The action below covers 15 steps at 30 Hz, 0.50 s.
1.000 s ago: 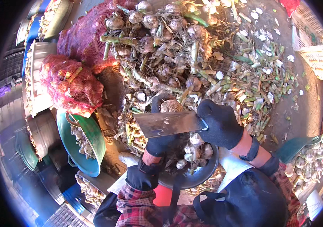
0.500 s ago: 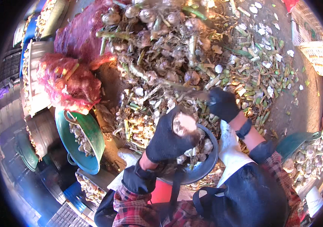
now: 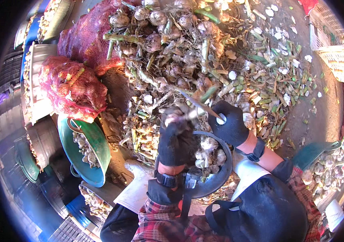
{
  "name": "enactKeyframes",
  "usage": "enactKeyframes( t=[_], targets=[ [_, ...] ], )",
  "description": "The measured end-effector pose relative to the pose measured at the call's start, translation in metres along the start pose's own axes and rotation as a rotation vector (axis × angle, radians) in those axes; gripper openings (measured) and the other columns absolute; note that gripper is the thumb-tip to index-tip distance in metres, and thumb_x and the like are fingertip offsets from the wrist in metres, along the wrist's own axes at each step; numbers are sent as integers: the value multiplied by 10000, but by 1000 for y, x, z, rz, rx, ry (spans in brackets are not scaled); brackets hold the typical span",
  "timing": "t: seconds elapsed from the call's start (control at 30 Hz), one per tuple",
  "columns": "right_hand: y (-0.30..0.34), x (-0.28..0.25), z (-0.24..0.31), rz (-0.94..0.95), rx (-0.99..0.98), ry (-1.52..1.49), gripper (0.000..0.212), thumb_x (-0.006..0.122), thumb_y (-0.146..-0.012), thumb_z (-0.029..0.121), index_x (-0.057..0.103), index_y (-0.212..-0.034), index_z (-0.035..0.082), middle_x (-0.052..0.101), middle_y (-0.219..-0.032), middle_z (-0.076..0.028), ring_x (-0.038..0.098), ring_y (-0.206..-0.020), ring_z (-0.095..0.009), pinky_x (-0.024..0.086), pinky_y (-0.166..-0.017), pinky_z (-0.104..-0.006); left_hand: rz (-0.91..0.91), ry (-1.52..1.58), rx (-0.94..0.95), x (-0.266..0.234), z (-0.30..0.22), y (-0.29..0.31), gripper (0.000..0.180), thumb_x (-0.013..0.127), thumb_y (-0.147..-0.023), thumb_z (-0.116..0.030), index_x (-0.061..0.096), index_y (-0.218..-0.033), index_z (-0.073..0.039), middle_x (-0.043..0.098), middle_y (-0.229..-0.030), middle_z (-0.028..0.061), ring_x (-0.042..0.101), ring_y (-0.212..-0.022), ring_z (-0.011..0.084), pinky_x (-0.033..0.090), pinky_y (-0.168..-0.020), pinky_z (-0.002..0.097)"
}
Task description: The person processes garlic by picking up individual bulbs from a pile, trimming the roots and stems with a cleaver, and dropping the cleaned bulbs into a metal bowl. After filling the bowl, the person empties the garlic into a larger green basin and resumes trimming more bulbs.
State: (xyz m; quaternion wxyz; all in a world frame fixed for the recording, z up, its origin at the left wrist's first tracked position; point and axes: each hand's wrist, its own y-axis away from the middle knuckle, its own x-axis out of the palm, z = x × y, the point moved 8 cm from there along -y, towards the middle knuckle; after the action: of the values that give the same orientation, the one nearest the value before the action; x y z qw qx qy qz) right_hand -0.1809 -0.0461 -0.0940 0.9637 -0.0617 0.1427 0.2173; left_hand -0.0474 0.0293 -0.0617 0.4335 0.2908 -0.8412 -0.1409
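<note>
My left hand (image 3: pixel 175 141), in a black glove, is closed round a garlic bulb (image 3: pixel 173 117), blurred by motion; its stalk points up and to the right. Opposite it my right hand (image 3: pixel 229 126), also gloved, grips a knife (image 3: pixel 199 104). The blade reaches up and left across the garlic's stalk; whether it touches is unclear. Just below both hands is a dark basin (image 3: pixel 227 171) with several trimmed garlic bulbs (image 3: pixel 209 144) in it. Beyond them rises a heap of garlic (image 3: pixel 172 52) with dry stalks on.
Cut stalks and skins (image 3: pixel 272 80) litter the floor at right. Left stand red mesh sacks (image 3: pixel 73 90) and a green tub (image 3: pixel 103 139) with garlic. A second green tub (image 3: pixel 315 153) of bulbs is at right, below pale plastic baskets (image 3: pixel 341 60). White boots (image 3: pixel 252 173) flank the basin.
My left hand has moved up from over the basin and turned, bringing the garlic's stalk toward the knife. My right hand has come down and left, and the blade now crosses near the stalk.
</note>
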Motion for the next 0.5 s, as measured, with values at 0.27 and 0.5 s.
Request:
enactKeyframes(
  t=[0.27,0.5],
  targets=[
    [-22,28,-5,45,-220,206,142,631,-750,125,546,-856,82,587,-768,-127,608,-637,-352,489,-528,-426,696,-1016,-383,-1,-12,35,379,733,-769,-185,583,-1076,-21,610,-999,65,580,-944,179,452,-842,295],
    [-40,31,-36,96,-124,186,176,664,-735,113,572,-884,95,587,-797,-126,616,-692,-347,481,-553,-425,80,-880,-415,-42,11,-6,240,559,-913,-239,559,-1004,-17,631,-932,85,601,-864,158,502,-714,298]
  ],
)
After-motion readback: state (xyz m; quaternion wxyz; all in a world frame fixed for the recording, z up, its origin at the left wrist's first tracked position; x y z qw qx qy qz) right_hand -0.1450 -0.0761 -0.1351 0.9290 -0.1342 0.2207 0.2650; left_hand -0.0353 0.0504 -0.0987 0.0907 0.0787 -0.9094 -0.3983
